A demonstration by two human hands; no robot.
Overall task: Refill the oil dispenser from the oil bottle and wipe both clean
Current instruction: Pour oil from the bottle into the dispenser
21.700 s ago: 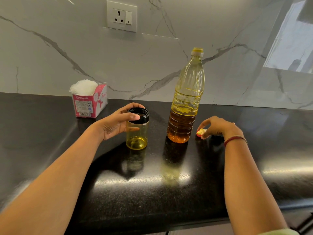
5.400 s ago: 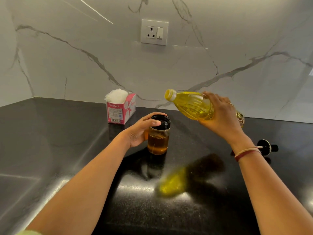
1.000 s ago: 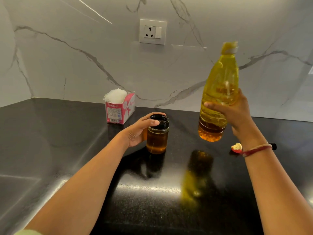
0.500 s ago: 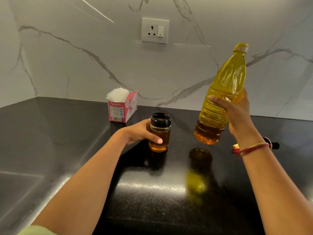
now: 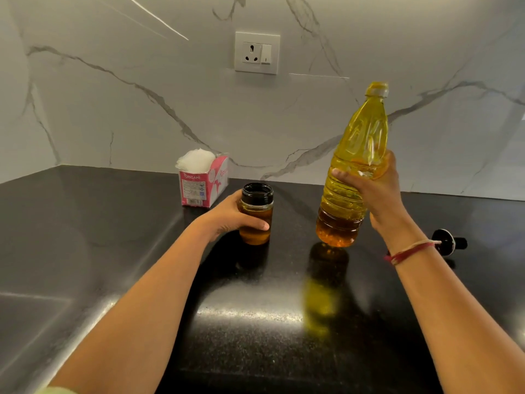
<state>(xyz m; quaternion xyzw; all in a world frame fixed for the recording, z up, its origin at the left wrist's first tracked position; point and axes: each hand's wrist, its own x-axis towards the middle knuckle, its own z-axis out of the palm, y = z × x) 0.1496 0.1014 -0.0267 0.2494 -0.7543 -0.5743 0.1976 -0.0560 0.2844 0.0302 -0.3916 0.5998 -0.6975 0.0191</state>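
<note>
Pouring looks finished, so we judge the step in hand to be setting the oil bottle (image 5: 360, 132) down. Our right hand (image 5: 376, 191) wraps its middle, holding it slightly tilted with its base just over the black countertop (image 5: 113, 237). Our left hand (image 5: 227, 214) curls round the open, nearly full oil dispenser (image 5: 257, 213), which stands toward the back edge. Next we must land the bottle upright, then fetch the black pourer top (image 5: 447, 243) near the right edge, and tissues from the tissue box (image 5: 203, 186).
</note>
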